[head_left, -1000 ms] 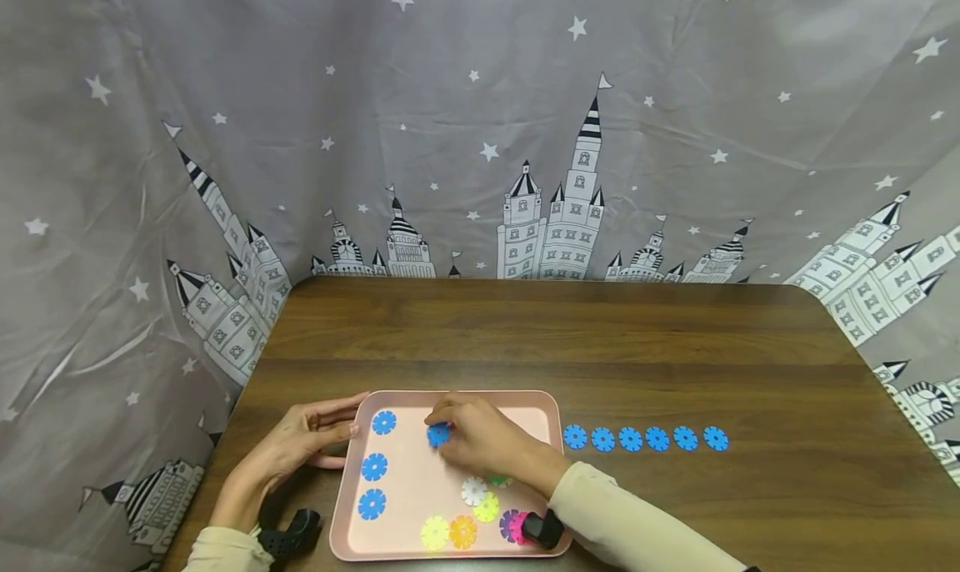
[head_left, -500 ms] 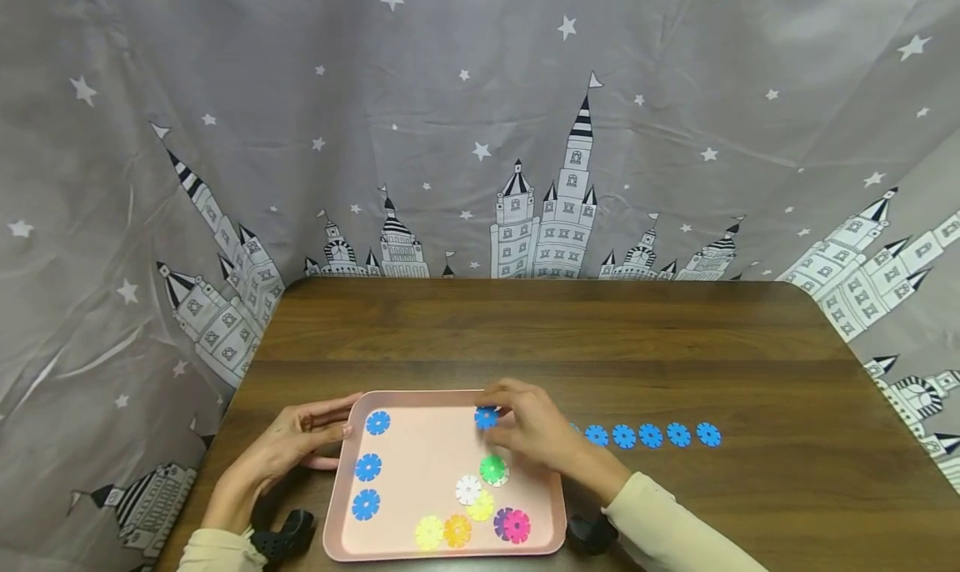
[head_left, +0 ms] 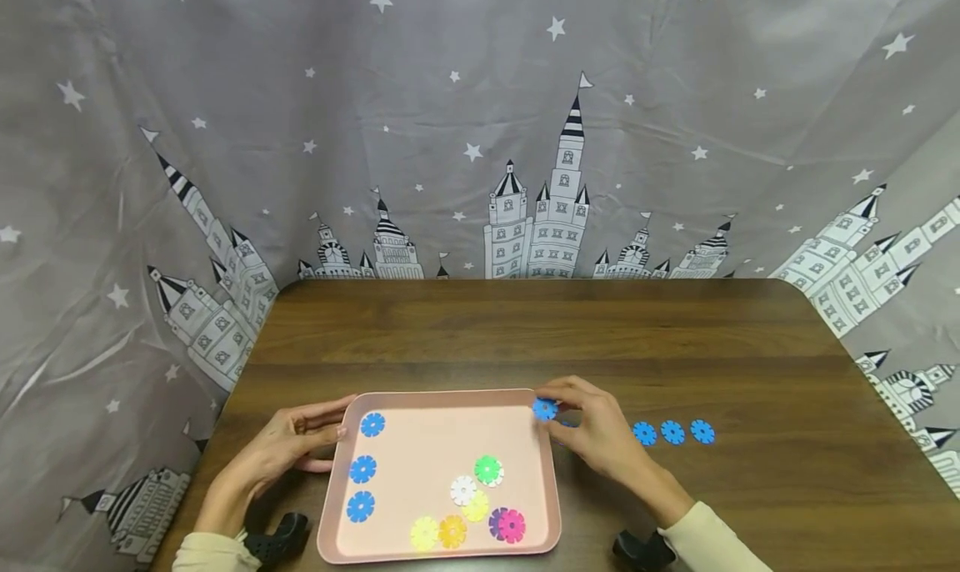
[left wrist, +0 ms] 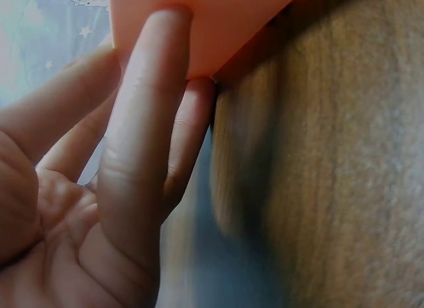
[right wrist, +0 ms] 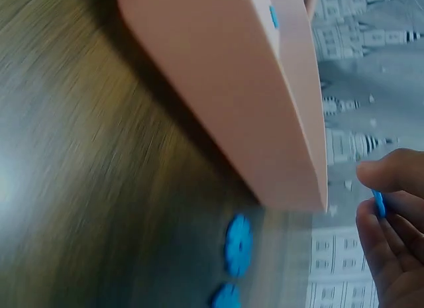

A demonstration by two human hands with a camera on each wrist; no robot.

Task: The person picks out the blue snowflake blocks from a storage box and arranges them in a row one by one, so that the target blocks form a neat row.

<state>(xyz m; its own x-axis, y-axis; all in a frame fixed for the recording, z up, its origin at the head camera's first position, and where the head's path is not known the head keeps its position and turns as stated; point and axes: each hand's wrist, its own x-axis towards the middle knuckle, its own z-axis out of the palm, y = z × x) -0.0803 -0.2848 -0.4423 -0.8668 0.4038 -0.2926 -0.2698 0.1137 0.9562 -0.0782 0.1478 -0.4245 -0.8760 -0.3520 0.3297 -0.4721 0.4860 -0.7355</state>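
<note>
From the head view, the right hand (head_left: 600,434) pinches a blue disc (head_left: 545,408) over the pink tray's (head_left: 420,439) far right corner, farther right than half a second ago, its palm covering part of the blue row (head_left: 672,432) on the table (head_left: 570,330). The left wrist view shows the left hand (left wrist: 99,189) with straight fingers against the tray's edge. The right wrist view is blurred, the disc (right wrist: 379,203) edge-on between fingertips.

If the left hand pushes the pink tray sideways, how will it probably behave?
The tray looks like thin stiff plastic, so it should slide as one piece without bending. It seems light, lying flat on smooth wood, so it will likely slip easily. Its low rim may keep the discs inside.
</note>
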